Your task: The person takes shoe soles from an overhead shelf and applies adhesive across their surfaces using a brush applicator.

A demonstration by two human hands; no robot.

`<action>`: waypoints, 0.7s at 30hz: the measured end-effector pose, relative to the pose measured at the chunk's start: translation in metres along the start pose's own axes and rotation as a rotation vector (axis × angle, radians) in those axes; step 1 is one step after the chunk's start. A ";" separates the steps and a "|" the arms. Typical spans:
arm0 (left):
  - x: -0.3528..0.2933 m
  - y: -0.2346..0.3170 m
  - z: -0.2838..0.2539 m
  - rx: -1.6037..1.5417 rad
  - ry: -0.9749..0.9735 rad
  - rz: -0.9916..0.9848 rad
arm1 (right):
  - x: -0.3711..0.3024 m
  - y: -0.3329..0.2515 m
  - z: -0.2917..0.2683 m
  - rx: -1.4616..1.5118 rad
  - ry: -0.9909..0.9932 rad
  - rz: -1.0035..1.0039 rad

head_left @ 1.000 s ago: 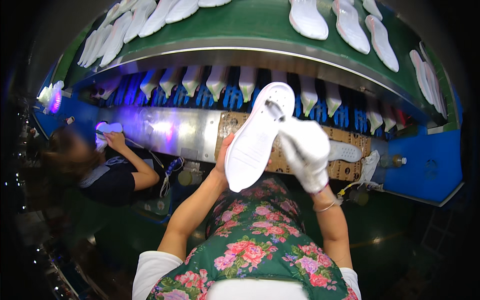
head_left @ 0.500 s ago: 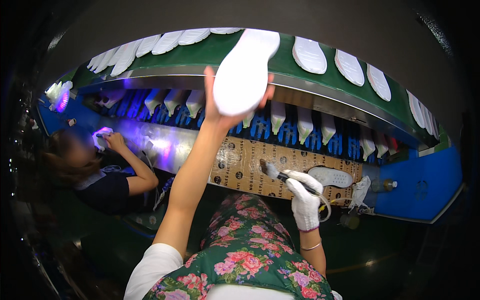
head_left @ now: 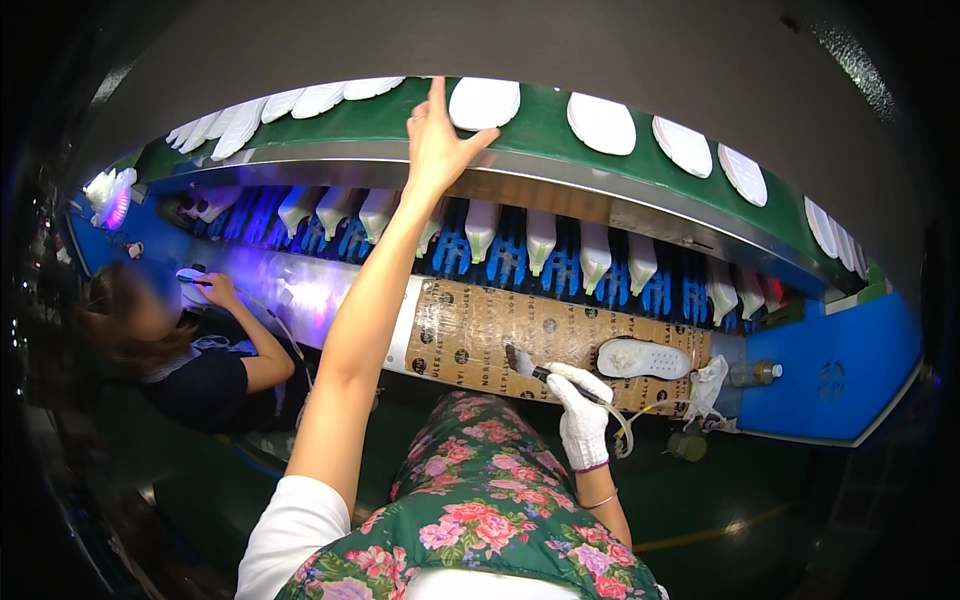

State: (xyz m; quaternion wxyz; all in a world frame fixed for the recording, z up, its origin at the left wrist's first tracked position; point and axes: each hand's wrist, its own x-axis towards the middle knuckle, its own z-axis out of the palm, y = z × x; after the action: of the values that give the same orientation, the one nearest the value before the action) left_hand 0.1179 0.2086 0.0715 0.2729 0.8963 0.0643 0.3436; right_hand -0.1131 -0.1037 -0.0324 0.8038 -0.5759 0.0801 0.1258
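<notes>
My bare left hand (head_left: 441,142) reaches up to the green shelf, thumb and fingers spread. Just to its right on the green surface lies a white shoe sole (head_left: 486,103), close to the thumb; whether they touch I cannot tell. My right hand (head_left: 583,420), in a white knit glove, is closed around the dark handle of a brush (head_left: 519,361). The bristles hang over the printed cardboard (head_left: 470,330), and a pale tube trails behind the glove. A white and grey sole (head_left: 644,358) with rows of small dots lies on the cardboard, right of the brush.
More white soles (head_left: 600,123) line the green shelf (head_left: 400,122). Beneath its metal edge hang shoe uppers (head_left: 541,240) among blue holders. A crumpled white cloth (head_left: 708,385) and a bottle (head_left: 755,373) stand right, by a blue panel (head_left: 830,375). A co-worker (head_left: 190,350) works at left.
My left hand has let go of the white sole it held up, which now lies on the green shelf. My right hand with the brush has shifted slightly left.
</notes>
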 end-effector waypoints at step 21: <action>-0.045 -0.122 -0.134 0.188 0.199 0.208 | 0.011 0.043 0.011 -0.033 -0.046 0.162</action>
State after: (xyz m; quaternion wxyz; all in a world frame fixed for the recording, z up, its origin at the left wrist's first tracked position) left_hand 0.0056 0.3576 0.0628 0.1431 0.8812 0.0297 0.4496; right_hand -0.1149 -0.0793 -0.0706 0.7831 -0.5775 0.1058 0.2051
